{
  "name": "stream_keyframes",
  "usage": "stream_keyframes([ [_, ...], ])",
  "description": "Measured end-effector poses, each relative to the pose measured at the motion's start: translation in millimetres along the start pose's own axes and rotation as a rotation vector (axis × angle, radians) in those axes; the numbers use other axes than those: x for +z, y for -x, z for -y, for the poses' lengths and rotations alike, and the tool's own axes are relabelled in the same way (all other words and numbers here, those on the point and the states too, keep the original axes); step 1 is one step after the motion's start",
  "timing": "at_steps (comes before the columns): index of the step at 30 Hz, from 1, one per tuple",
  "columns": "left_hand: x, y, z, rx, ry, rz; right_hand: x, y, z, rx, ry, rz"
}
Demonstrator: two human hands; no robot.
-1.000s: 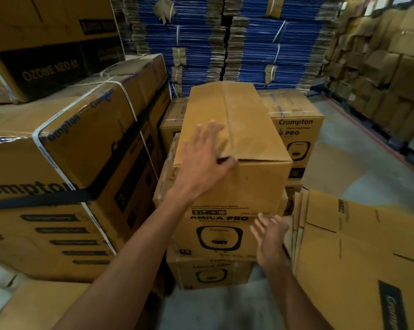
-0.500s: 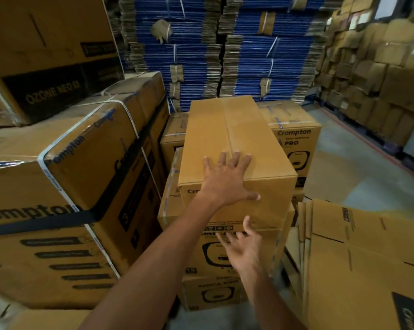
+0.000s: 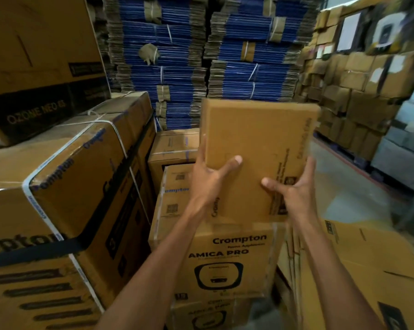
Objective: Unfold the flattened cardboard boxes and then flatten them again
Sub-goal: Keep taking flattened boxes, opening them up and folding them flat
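The person holds the brown box (image 3: 260,139) up in the air, over the stack of printed boxes (image 3: 227,253). The left hand (image 3: 210,179) grips its left side and the right hand (image 3: 294,194) grips its right side, thumbs on the near face. To flatten it well, they should hold tight, bring it low and push opposite corners together.

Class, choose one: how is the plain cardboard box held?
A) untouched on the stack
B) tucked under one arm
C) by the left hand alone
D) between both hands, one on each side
D: the left hand and right hand grip opposite sides of the cardboard box.
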State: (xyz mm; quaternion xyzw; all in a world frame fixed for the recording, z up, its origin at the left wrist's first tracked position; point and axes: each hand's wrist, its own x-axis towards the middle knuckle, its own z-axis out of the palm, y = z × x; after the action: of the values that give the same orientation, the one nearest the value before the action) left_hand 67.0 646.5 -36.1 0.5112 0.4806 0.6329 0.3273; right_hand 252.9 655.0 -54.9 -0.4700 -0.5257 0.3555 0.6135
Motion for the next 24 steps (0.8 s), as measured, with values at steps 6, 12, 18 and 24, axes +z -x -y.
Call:
stream_keyframes([
  [6, 32, 39, 49, -0.131, 0.598, -0.348, 4, -35, 66, -0.251, 0.580, 0.296],
  [12, 37, 68, 103, -0.464, 0.903, -0.293, 55, -23, 48, -0.569, 1.066, 0.426],
  [18, 21, 91, 145, -0.854, 0.691, -0.398, 74, 7, -28, -0.600, 1.183, 0.542],
  [24, -11, 89, 122, -0.999, 0.251, -0.088, 70, 16, -48, -0.671, 1.194, 0.496],
])
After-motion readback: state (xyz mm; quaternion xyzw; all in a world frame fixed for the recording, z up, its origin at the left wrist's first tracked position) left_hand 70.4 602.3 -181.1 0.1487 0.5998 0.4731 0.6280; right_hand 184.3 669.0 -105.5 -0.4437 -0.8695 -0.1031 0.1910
